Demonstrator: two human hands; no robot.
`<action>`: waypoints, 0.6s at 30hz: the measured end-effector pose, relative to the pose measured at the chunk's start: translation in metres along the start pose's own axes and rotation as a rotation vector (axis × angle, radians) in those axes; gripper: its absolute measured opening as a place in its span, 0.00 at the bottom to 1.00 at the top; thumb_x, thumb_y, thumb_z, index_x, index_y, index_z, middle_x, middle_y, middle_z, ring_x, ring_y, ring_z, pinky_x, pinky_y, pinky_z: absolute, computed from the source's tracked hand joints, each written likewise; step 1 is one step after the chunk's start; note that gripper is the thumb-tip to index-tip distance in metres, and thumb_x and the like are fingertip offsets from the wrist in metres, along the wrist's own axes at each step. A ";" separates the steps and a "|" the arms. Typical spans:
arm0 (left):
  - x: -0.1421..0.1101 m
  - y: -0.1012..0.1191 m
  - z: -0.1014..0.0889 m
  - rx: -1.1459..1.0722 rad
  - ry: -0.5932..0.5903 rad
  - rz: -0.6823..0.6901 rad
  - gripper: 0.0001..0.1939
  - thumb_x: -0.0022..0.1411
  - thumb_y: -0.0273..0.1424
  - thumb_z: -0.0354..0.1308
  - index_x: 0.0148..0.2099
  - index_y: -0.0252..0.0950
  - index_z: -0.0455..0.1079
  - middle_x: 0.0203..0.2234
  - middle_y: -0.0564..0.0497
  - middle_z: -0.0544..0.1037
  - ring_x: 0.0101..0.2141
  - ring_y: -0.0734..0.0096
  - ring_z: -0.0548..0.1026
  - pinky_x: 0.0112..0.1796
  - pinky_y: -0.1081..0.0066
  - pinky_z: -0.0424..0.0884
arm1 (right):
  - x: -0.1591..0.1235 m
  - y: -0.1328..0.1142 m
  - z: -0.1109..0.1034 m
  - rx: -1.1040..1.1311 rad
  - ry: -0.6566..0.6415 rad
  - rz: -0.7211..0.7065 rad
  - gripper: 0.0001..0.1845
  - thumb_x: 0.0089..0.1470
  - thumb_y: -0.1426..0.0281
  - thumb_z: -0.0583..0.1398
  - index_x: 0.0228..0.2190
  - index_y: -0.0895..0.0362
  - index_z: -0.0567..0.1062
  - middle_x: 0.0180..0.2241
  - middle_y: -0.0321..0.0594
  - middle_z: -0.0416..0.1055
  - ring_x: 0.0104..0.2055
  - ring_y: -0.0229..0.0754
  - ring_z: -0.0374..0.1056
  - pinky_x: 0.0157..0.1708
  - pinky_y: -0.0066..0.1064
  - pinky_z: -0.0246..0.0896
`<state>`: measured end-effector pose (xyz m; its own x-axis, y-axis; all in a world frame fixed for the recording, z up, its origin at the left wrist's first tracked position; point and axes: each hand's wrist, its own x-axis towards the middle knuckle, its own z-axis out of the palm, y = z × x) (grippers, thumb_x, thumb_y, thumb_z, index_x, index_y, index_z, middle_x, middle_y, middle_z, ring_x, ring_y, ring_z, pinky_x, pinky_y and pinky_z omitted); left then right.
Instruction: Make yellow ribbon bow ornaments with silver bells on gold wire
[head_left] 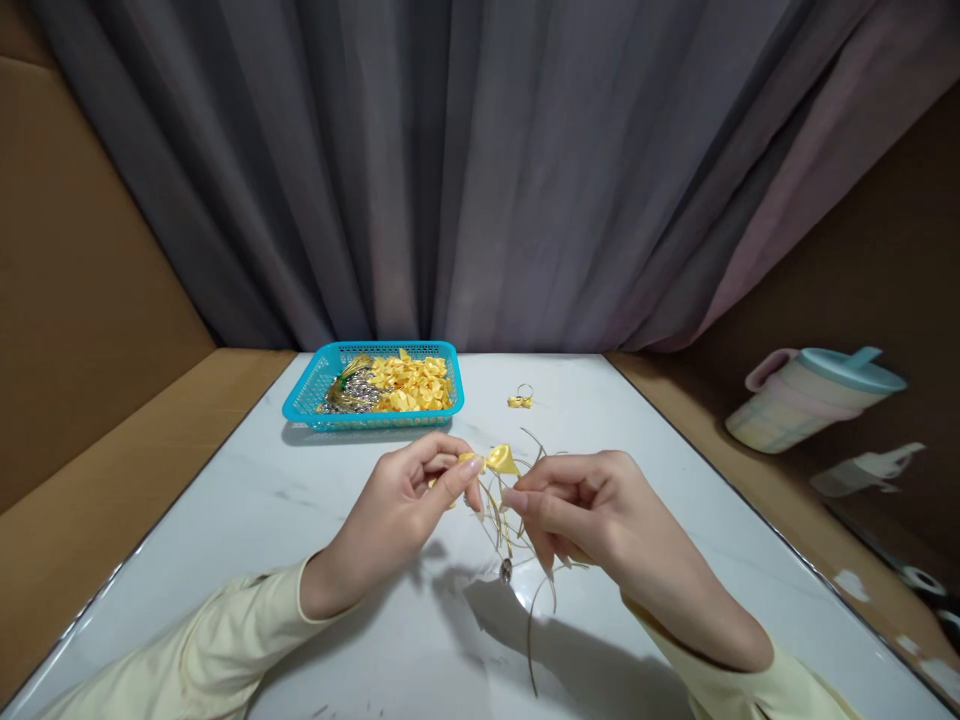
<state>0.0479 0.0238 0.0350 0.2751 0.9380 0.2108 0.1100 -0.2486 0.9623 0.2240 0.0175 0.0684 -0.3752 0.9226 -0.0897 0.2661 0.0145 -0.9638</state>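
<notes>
Just above the middle of the white table, my left hand (pixel 409 505) pinches a yellow satin ribbon bow (pixel 501 460) between thumb and fingers. Another bit of yellow ribbon (pixel 433 484) shows by those fingers. Close on the right, my right hand (pixel 592 505) is closed, with thumb and forefinger pressed together on a thin gold wire tie, partly hidden. Several loose gold wire ties (pixel 532 640) spread under and between both hands. Among them is a small shiny silver piece (pixel 506 570), too small to make out exactly.
A blue plastic basket (pixel 298 408) at the back left holds yellow bows, silver metal pieces and a bundle of gold ties. One bow with a ring (pixel 520 402) lies behind my hands. To the right stand a lidded tumbler (pixel 802 400) and a white bottle (pixel 862 472). A grey curtain (pixel 480 180) hangs behind.
</notes>
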 end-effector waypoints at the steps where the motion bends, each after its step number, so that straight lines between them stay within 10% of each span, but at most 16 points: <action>1: 0.000 -0.001 0.000 0.063 0.000 0.043 0.07 0.64 0.31 0.51 0.34 0.34 0.65 0.21 0.54 0.73 0.25 0.75 0.70 0.29 0.76 0.66 | 0.000 0.001 0.000 0.019 -0.007 0.012 0.10 0.49 0.70 0.57 0.19 0.61 0.72 0.11 0.32 0.62 0.13 0.28 0.45 0.12 0.22 0.38; 9: -0.001 -0.012 -0.002 0.570 0.052 0.529 0.05 0.63 0.20 0.49 0.36 0.31 0.63 0.24 0.53 0.68 0.26 0.75 0.66 0.29 0.74 0.62 | 0.002 0.007 0.010 -0.025 0.061 0.008 0.14 0.50 0.71 0.56 0.16 0.60 0.68 0.10 0.32 0.61 0.13 0.28 0.45 0.12 0.22 0.39; 18: -0.004 -0.014 -0.001 0.600 0.068 0.572 0.05 0.63 0.19 0.48 0.37 0.32 0.62 0.24 0.53 0.67 0.26 0.75 0.65 0.30 0.75 0.63 | -0.001 0.016 0.027 -0.234 0.249 -0.283 0.16 0.54 0.72 0.53 0.17 0.60 0.69 0.11 0.32 0.59 0.14 0.30 0.50 0.15 0.23 0.45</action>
<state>0.0446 0.0237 0.0206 0.3865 0.6359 0.6680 0.4667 -0.7596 0.4531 0.2047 0.0063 0.0466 -0.2445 0.9340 0.2606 0.3881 0.3405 -0.8564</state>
